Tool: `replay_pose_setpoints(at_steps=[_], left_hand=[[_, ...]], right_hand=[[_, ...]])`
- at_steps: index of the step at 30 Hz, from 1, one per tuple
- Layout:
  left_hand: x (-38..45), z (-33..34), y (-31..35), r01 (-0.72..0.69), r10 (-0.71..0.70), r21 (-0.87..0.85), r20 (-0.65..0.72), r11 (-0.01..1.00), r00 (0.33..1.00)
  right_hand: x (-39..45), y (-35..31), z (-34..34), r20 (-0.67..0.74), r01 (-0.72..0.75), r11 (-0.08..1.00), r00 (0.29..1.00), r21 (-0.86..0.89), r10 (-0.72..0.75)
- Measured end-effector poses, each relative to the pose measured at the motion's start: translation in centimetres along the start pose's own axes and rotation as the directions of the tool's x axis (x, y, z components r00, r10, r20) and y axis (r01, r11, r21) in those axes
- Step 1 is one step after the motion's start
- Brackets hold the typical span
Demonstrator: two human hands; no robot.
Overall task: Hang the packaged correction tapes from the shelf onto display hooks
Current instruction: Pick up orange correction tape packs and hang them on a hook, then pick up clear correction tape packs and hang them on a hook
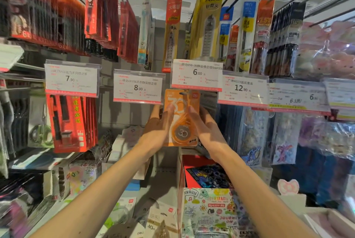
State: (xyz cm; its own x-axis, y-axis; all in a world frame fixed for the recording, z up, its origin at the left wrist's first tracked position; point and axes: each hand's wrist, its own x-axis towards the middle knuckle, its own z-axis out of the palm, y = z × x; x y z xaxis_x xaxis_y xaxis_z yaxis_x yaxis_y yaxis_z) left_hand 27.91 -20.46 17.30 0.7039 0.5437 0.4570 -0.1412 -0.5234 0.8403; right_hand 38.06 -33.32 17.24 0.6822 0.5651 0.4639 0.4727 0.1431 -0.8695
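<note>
Orange packaged correction tape [180,120] sat upright between my left hand [160,128] and right hand [203,124], fingers curled onto its two side edges, just beneath the 6.00 price tag [196,74]. Its hang hole looked level with the display hook [185,93], though I couldn't tell whether it was threaded. More packs [159,220] lay on the shelf below, so most remained, I judged.
</note>
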Motion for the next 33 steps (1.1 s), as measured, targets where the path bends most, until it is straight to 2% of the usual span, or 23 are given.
replay_pose_setpoints(at_steps=[2,4,6,8,10,13,19,22,27,33], left_hand=[[-0.5,-0.3,-0.2,-0.027,0.027,-0.014,-0.032,1.0,0.999],[-0.9,-1.0,-1.1,0.016,-0.028,-0.078,-0.155,0.997,0.988],[-1.9,-1.7,-1.8,-0.048,0.007,-0.162,-0.248,0.986,0.969],[-3.5,-2.3,-2.2,-0.104,0.066,-0.119,-0.285,0.987,0.956],[-5.3,-2.9,-2.3,-0.12,0.086,-0.108,-0.279,0.987,0.956],[-8.1,-3.9,-2.2,-0.156,0.099,-0.189,-0.279,0.97,0.955],[-13.3,-6.4,-3.5,-0.118,0.046,-0.294,-0.241,0.949,0.969],[-15.1,-8.1,-5.0,-0.105,0.018,-0.359,-0.238,0.928,0.971],[-16.8,-11.8,-8.3,-0.066,-0.024,-0.42,-0.205,0.905,0.979],[-18.2,-17.3,-12.7,0.06,-0.123,-0.451,-0.112,0.89,0.986]], right_hand=[[-0.6,-0.2,-0.5,0.006,0.025,0.999,1.0,-0.021,-0.025],[-1.3,0.0,-1.2,-0.025,0.018,0.999,1.0,-0.035,-0.018],[-2.5,0.2,-2.0,-0.072,-0.013,0.999,0.997,-0.051,0.009],[-4.1,0.1,-2.7,-0.105,-0.009,0.999,0.995,-0.051,0.004],[-5.7,0.0,-3.4,-0.127,0.017,0.999,0.992,-0.042,-0.022],[-8.2,-0.1,-4.1,-0.132,0.03,1.0,0.991,0.0,-0.03],[-12.8,0.2,-3.1,-0.119,0.036,0.998,0.992,0.044,-0.03],[-14.9,0.5,-1.3,-0.133,-0.005,0.998,0.991,0.063,0.013],[-17.7,0.5,2.5,-0.235,-0.038,0.999,0.971,0.019,0.042],[-19.4,0.3,9.5,-0.295,-0.062,0.998,0.953,0.01,0.062]])
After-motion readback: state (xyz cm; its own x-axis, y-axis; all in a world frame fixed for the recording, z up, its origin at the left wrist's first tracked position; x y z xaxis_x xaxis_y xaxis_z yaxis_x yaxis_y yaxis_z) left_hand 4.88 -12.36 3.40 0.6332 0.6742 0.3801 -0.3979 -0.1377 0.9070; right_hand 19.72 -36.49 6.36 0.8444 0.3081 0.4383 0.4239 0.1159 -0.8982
